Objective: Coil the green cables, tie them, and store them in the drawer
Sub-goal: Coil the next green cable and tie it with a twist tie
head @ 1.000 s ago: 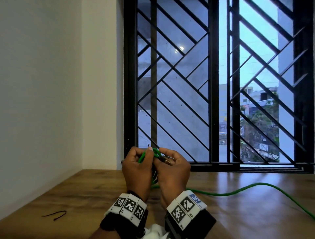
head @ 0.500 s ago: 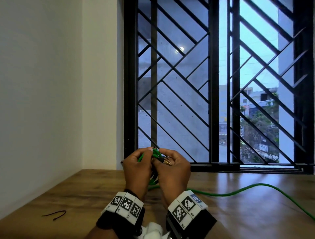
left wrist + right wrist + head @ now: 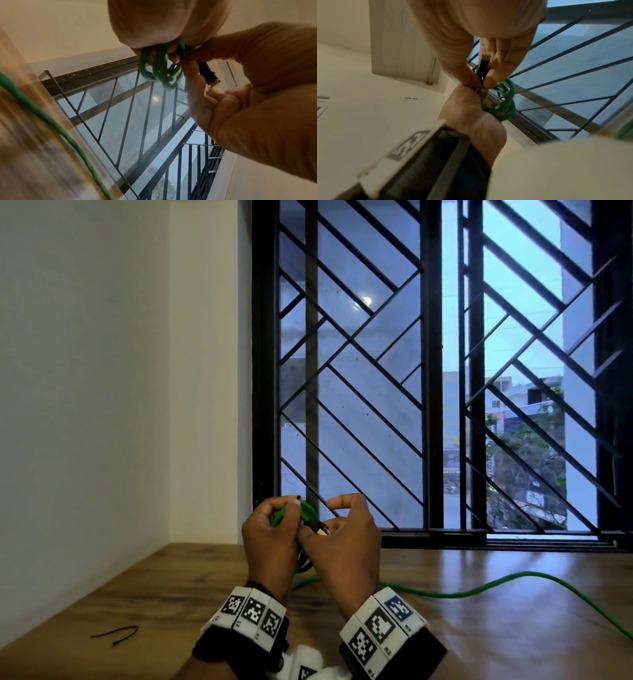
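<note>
Green cable [image 3: 160, 67] coils (right-wrist: black plug [image 3: 483, 67])

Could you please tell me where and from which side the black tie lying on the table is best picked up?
Pinch the tie at its bent end, on its right, coming from above. It lies flat on the table, so only a fingertip grip would likely lift it, and the bend is where its two strands meet.
</note>
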{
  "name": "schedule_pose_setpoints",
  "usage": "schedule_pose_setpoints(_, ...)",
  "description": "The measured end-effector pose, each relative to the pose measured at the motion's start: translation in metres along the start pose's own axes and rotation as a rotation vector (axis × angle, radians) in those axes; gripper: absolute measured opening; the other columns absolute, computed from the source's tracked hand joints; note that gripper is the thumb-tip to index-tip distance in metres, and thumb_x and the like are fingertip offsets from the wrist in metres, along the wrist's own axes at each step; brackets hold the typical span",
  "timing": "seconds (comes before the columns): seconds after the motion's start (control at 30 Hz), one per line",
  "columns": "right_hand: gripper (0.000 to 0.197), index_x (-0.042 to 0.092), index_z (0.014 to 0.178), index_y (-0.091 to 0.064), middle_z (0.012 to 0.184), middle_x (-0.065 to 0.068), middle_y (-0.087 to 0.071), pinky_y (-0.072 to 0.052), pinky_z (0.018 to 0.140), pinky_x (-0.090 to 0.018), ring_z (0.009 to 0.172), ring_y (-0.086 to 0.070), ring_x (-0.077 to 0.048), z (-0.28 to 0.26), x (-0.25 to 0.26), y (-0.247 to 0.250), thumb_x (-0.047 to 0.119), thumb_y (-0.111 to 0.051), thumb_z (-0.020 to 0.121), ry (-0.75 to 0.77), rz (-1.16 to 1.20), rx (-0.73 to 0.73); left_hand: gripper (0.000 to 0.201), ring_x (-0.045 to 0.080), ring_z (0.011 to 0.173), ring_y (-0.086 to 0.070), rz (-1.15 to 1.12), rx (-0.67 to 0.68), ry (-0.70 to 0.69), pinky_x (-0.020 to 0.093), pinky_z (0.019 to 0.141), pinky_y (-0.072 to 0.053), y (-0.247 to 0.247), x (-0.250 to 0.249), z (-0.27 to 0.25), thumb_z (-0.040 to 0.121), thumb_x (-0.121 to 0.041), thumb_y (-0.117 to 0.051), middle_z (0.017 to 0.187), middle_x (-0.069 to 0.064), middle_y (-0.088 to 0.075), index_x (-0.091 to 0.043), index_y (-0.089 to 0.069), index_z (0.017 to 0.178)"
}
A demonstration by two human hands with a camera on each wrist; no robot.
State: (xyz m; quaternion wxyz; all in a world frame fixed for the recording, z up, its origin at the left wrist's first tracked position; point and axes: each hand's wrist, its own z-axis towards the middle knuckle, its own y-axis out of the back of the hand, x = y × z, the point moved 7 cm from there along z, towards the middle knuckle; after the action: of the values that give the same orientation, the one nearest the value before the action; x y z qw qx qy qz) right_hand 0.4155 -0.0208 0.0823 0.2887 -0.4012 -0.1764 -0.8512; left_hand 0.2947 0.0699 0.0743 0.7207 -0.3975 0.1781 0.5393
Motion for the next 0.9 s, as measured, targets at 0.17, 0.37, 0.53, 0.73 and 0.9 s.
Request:
schedule_pose_setpoints(0.17,0.055,0.034,0.105,-0.049,0.076,0.007,-0.07,-0.06,0.069,-0.037,0.073,-0.069,-0.009,-0.004,0.001,-0.001,0.031,-0.091,0.069,0.035,-0.093,0.003,0.015,0.011,0.078,-0.071,0.007,-0.065,0.017,0.026,0.065,-0.057,0.009,0.002,0.008,0.094,-0.004,-0.066,0.09,0.0,-0.077,-0.014,-0.077,0.089)
schedule_pose_setpoints(0.37,0.035,0.037,0.091,-0.066,0.094,0.015,-0.056,-0.043,0.063,-0.017,0.087,-0.058,-0.004,-0.011,0.029,0.005,0.034,-0.093,0.07,0.343,-0.326,-0.078,0.016,0.007,0.077,-0.071,0.01,-0.05,0.02,0.017,0.063,-0.053,0.009,0.001,0.009,0.093,-0.002,-0.066,0.088,-0.002,-0.076,-0.013,-0.076,0.088)
schedule_pose_setpoints(0.53,0.022,0.027,0.085,-0.081,0.08,0.013,-0.071,-0.053,0.07,-0.016,0.068,-0.062,0.0,-0.005,0.029,-0.003,0.008,-0.087,0.076,0.499,-0.139,-0.005,0.017,0.011,0.068,-0.068,-0.041,-0.009,0.037,0.02,0.057,-0.052,0.003,0.0,0.005,0.09,0.001,-0.066,0.082,0.0,-0.075,-0.011,-0.077,0.088)
schedule_pose_setpoints(0.73,0.016,0.024,0.081,-0.08,0.078,0.011,-0.07,-0.049,0.062,-0.011,0.07,-0.065,-0.005,0.002,0.02,-0.002,0.009,-0.085,0.08,0.44,-0.009,0.028,0.017,0.015,0.071,-0.067,-0.075,0.029,0.04,0.025,0.062,-0.055,-0.001,-0.001,0.004,0.095,-0.002,-0.063,0.081,0.003,-0.074,-0.011,-0.075,0.087)
schedule_pose_setpoints(0.9,0.013,0.024,0.08,-0.081,0.077,0.007,-0.074,-0.055,0.064,-0.018,0.066,-0.067,-0.005,0.008,0.009,-0.005,0.012,-0.082,0.085,0.234,0.129,0.152,0.014,0.026,0.082,-0.069,-0.074,0.045,0.029,0.044,0.076,-0.058,-0.004,0.0,0.001,0.095,-0.007,-0.065,0.086,0.011,-0.073,-0.011,-0.075,0.086)
